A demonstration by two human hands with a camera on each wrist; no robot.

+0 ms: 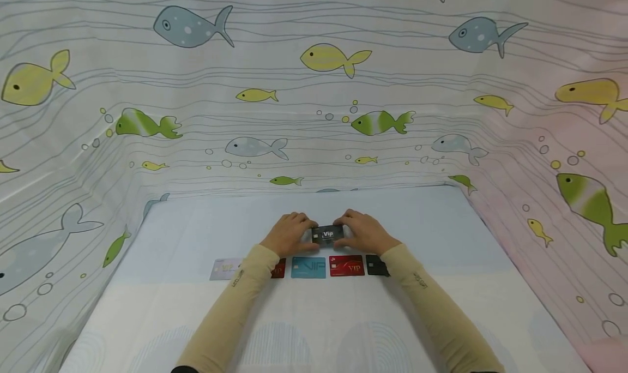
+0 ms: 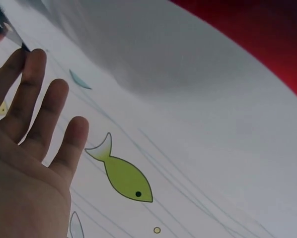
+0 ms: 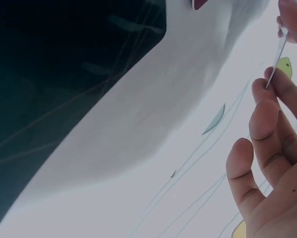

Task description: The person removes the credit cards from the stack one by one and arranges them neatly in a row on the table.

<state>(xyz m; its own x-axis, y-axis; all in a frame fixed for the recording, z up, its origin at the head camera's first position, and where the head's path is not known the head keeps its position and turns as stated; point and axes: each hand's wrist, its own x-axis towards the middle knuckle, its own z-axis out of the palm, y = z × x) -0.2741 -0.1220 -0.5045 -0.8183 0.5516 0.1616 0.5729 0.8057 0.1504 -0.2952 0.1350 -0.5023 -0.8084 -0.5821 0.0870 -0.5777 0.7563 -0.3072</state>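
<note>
A black card with "Vip" lettering (image 1: 327,234) is held between both hands, just beyond a row of cards. My left hand (image 1: 289,235) pinches its left end and my right hand (image 1: 364,234) pinches its right end, thumbs on the near side. In the right wrist view the card (image 3: 277,59) appears edge-on as a thin line at the fingertips. The left wrist view catches only a dark sliver of the card (image 2: 15,35); the other left fingers (image 2: 56,94) are spread apart.
The row has a silver card (image 1: 223,269), a dark red card (image 1: 279,269) partly behind the left forearm, a blue card (image 1: 308,267), a bright red card (image 1: 346,265) and a black card (image 1: 376,265) partly under the right sleeve. Fish-print cloth (image 1: 314,100) surrounds the white tabletop (image 1: 314,307).
</note>
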